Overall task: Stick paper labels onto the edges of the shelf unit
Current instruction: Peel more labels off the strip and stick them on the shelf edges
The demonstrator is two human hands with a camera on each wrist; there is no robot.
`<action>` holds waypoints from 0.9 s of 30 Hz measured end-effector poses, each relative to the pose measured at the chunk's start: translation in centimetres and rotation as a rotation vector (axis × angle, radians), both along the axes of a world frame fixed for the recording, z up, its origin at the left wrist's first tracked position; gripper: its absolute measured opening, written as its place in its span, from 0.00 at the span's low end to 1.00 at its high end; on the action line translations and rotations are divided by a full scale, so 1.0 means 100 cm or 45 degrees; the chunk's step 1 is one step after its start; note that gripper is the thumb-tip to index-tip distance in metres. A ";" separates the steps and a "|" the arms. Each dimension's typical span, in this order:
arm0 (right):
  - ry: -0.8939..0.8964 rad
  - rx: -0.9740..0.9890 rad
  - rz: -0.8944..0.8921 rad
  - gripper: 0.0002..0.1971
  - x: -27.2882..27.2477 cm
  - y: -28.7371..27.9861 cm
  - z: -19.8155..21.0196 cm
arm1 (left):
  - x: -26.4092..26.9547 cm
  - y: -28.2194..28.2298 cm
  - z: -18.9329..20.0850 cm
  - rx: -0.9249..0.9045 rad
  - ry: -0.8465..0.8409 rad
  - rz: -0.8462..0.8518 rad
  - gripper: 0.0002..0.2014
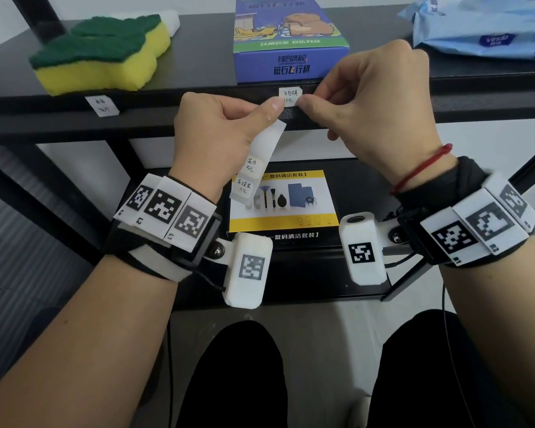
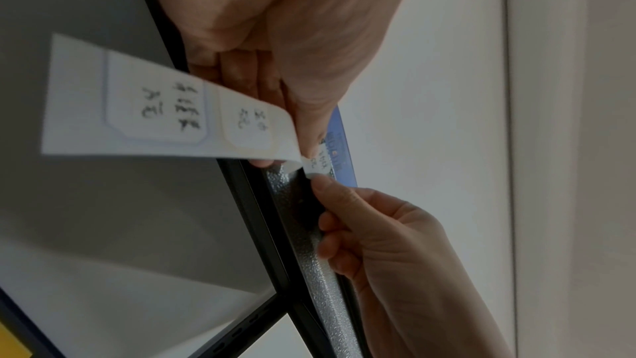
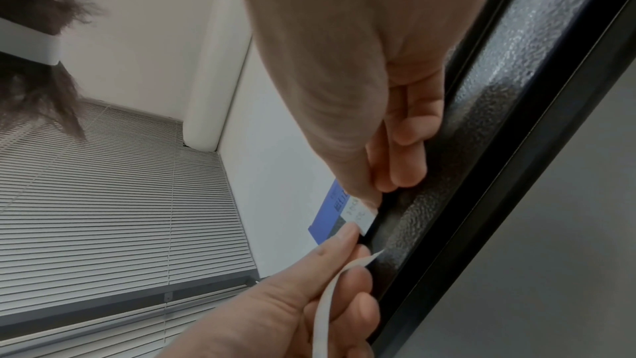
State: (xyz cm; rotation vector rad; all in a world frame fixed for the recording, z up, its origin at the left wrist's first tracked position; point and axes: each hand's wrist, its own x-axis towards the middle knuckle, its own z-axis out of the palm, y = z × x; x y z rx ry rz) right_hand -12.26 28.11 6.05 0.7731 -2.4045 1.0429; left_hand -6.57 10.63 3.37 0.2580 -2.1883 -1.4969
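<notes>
A small handwritten paper label lies against the front edge of the black shelf unit, just below the blue box. My right hand pinches the label's right side with thumb and forefinger. My left hand grips a white backing strip that carries two more written labels, and its thumb tip touches the label's lower left corner. The left wrist view shows the strip curling off my left hand toward the label. In the right wrist view the label sits between both thumbs on the edge.
Another label is stuck on the edge below two yellow-green sponges. A blue game box and a blue wipes pack stand on the top shelf. A yellow-black cleaning kit box lies on the lower shelf.
</notes>
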 end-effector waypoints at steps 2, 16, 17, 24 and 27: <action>0.005 -0.009 -0.002 0.15 0.000 0.000 0.000 | -0.001 0.000 0.000 0.002 0.001 0.002 0.17; -0.510 0.303 0.076 0.21 0.014 0.023 -0.014 | 0.011 0.031 -0.014 0.175 -0.147 -0.408 0.08; -0.623 0.255 0.125 0.21 0.013 0.028 -0.019 | 0.010 0.035 -0.017 0.189 -0.153 -0.413 0.09; -0.961 0.079 0.214 0.23 0.019 0.074 -0.036 | -0.004 0.072 -0.035 0.251 -0.273 -0.466 0.09; -1.021 -0.006 0.112 0.15 0.021 0.091 -0.041 | -0.013 0.091 -0.038 0.292 -0.308 -0.485 0.10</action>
